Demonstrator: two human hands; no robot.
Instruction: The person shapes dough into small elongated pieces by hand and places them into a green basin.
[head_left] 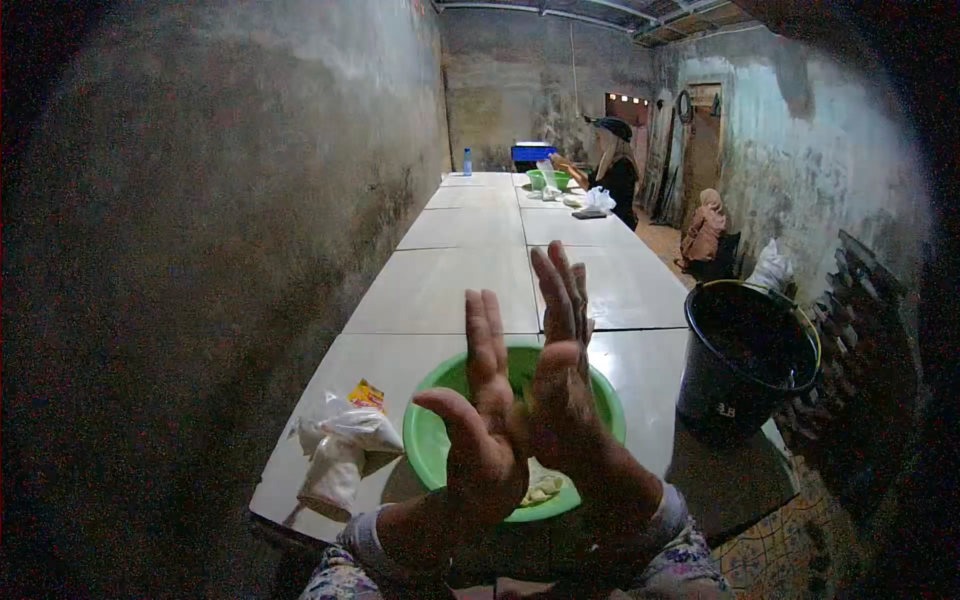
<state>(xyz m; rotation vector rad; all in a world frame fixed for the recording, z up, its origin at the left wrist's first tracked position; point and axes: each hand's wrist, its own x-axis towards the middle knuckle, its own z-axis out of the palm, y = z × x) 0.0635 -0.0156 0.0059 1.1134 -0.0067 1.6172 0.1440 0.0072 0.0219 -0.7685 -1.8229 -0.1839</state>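
Observation:
My left hand and my right hand are raised over a green basin, palms turned towards each other and fingers stretched upward. Their lower palms meet or nearly meet; whether anything small lies between them I cannot make out. Inside the basin, pale pieces show below my hands, and much of the interior is hidden. Left of the basin rest clear plastic bags of white powder, with a yellow and red packet against them.
A black bucket stands on the table's right edge. Far along the white table, a person in a dark cap works by another green basin. A second person is low by the right wall. A blue bottle stands far left.

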